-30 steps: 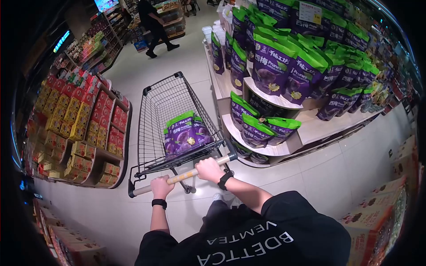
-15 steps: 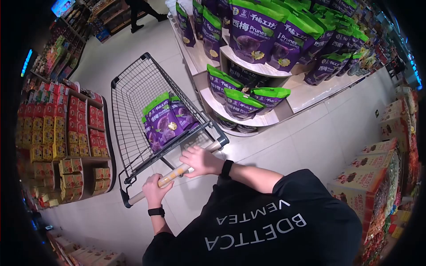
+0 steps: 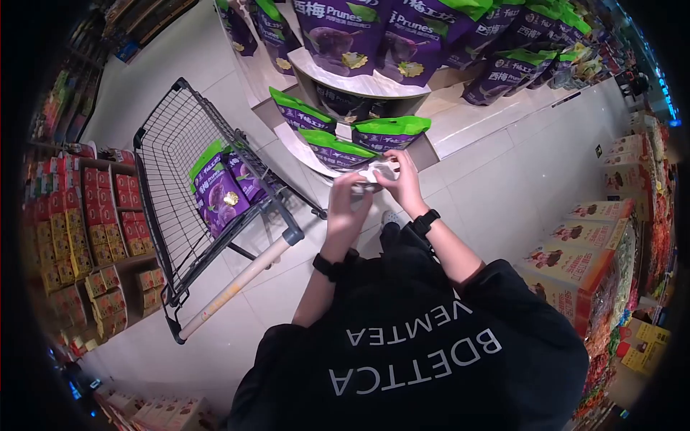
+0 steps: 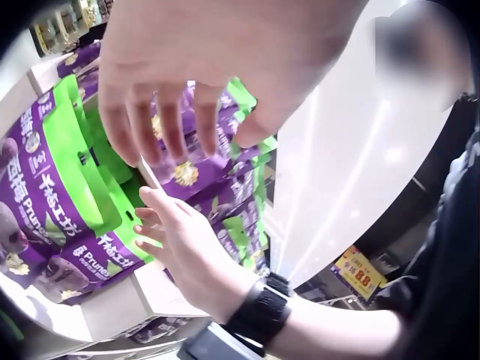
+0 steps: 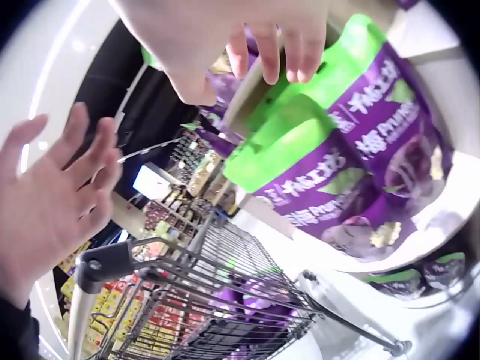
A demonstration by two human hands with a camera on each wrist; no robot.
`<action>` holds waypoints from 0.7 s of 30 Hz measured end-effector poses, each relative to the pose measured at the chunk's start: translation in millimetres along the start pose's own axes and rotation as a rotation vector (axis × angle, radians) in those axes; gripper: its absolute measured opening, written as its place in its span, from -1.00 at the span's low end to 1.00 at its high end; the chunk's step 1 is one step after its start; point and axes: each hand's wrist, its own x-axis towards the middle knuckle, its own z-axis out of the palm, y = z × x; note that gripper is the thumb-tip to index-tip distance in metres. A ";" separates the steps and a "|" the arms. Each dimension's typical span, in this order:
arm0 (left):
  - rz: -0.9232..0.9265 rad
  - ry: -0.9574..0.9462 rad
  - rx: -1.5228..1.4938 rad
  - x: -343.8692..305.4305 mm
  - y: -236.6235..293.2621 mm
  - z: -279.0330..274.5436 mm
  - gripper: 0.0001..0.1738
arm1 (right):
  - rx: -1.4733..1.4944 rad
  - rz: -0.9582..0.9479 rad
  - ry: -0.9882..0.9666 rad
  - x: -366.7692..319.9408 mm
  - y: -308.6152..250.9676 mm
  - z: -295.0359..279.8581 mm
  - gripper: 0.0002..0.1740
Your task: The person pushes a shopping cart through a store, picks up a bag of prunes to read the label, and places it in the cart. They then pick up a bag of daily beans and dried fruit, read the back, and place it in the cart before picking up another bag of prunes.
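Note:
Both hands are off the cart, at the rounded low shelf of the prune display. My left hand [image 3: 348,215] reaches forward with loosely bent fingers; in the left wrist view they hang over purple bags. The right hand [image 3: 402,183] is just beside it, its fingers close over the green tops of the prune bags [image 5: 315,172] in the right wrist view. Nothing shows between the fingers of either hand. Purple-and-green prune bags [image 3: 392,133] stand on the low shelf ahead. To the left is the shopping cart [image 3: 241,281], with prune bags [image 3: 219,197] inside its wire basket.
More prune bags [image 3: 338,43] stand on the upper tier. Along the left runs a shelf of red and yellow boxes [image 3: 108,230]. Stacked cartons [image 3: 575,251] line the right side. A yellow price sign [image 4: 360,271] shows in the left wrist view.
Both hands have let go of the cart handle and moved right and forward to the low shelf. The cart and the display now sit further left in the head view.

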 end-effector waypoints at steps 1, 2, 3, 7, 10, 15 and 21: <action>-0.026 0.067 0.118 15.8 -15.5 15.7 -0.67 | 0.029 -0.054 -0.029 3.0 16.8 2.4 -0.45; -0.052 0.138 0.241 30.6 -29.8 26.2 -0.65 | 0.063 -0.110 -0.060 7.0 30.3 7.6 -0.39; -0.146 0.205 0.186 41.1 -45.8 35.2 -0.66 | 0.067 -0.099 -0.111 10.9 43.3 15.7 -0.27; -0.361 0.422 0.084 53.1 -75.5 50.4 -0.67 | 0.226 0.032 -0.215 31.1 60.4 42.2 -0.57; -0.467 0.496 0.088 34.8 -107.7 43.5 -0.66 | 0.272 0.046 -0.238 35.1 63.0 46.8 -0.74; -0.517 0.541 -0.159 13.6 -106.1 20.4 -0.34 | 0.318 -0.069 -0.374 49.0 36.4 7.6 -0.72; -0.495 -0.024 -0.541 3.1 -86.9 2.1 -0.09 | 0.682 0.092 -0.610 91.5 5.8 -80.4 -0.76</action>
